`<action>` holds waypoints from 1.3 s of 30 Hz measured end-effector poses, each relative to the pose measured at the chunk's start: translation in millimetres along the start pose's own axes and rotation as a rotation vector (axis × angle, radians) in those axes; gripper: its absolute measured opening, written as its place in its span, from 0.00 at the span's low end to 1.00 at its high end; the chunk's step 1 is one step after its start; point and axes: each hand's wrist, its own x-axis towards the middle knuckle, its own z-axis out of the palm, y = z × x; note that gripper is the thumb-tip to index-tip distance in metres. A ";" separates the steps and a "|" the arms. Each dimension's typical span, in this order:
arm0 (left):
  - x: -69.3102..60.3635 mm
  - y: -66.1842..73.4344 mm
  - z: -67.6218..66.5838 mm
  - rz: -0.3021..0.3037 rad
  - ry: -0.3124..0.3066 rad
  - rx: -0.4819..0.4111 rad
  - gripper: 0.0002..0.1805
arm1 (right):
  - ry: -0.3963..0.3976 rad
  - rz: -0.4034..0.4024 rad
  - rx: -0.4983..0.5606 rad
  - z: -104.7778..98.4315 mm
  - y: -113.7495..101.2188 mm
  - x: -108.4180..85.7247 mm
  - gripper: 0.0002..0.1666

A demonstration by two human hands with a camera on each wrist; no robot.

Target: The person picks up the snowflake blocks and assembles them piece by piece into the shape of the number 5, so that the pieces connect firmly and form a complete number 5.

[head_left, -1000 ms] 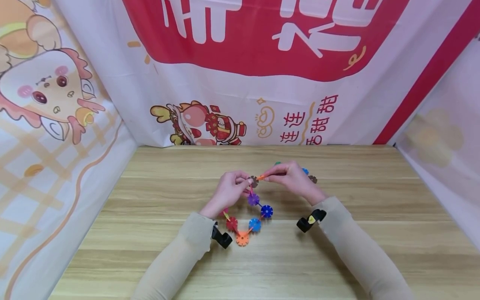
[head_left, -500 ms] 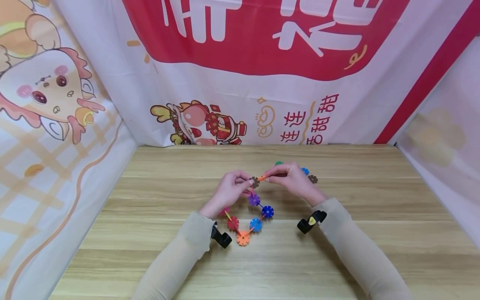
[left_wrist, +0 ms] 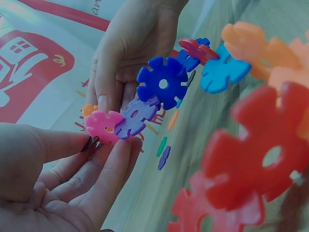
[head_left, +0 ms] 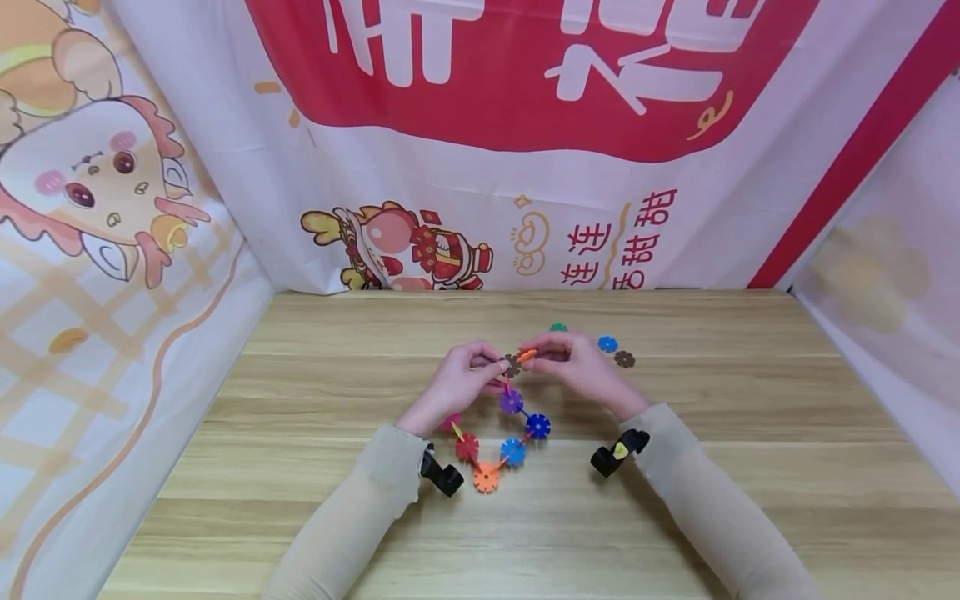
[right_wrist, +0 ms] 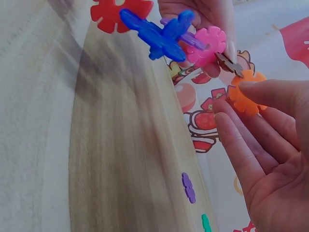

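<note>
A chain of slotted plastic snowflake discs hangs from my left hand point(head_left: 467, 375), whose thumb and fingers pinch the brown disc point(head_left: 513, 365) at its end. Beyond the brown one come a pink disc point(left_wrist: 102, 124), a purple disc point(left_wrist: 135, 118) and a dark blue disc point(left_wrist: 162, 83). My right hand point(head_left: 573, 360) pinches an orange disc point(right_wrist: 248, 94) between thumb and fingers. The orange disc meets the brown disc's edge; how deep the slots sit together I cannot tell. Lower in the chain are a light blue disc point(head_left: 513, 452), another orange disc point(head_left: 486, 477) and a red disc point(head_left: 467, 447).
On the wooden table point(head_left: 712, 500), a loose blue disc point(head_left: 607, 343) and a loose brown disc point(head_left: 625, 359) lie right of my right hand. A green disc point(head_left: 558, 327) shows behind it. A printed cloth point(head_left: 450, 167) hangs along the table's back edge.
My right hand has turned slightly, and the orange disc has tilted to show more of its face. The loose blue and brown discs are more exposed. My left hand has hardly moved.
</note>
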 end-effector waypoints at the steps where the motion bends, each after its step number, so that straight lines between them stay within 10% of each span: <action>1: 0.3 -0.1 0.0 0.000 0.000 -0.002 0.05 | 0.003 0.004 0.001 0.4 0.3 -0.2 0.19; 24: -0.1 -2.3 2.7 0.000 -0.018 -0.038 0.08 | 0.013 0.109 -0.010 12.4 -1.5 4.8 0.12; 33: -4.2 -4.3 0.8 0.009 -0.077 0.091 0.28 | 0.042 0.121 0.019 11.5 2.3 5.7 0.10; 39: -4.9 -4.3 2.6 -0.016 -0.090 0.102 0.23 | 0.043 0.133 0.040 11.9 1.2 6.0 0.09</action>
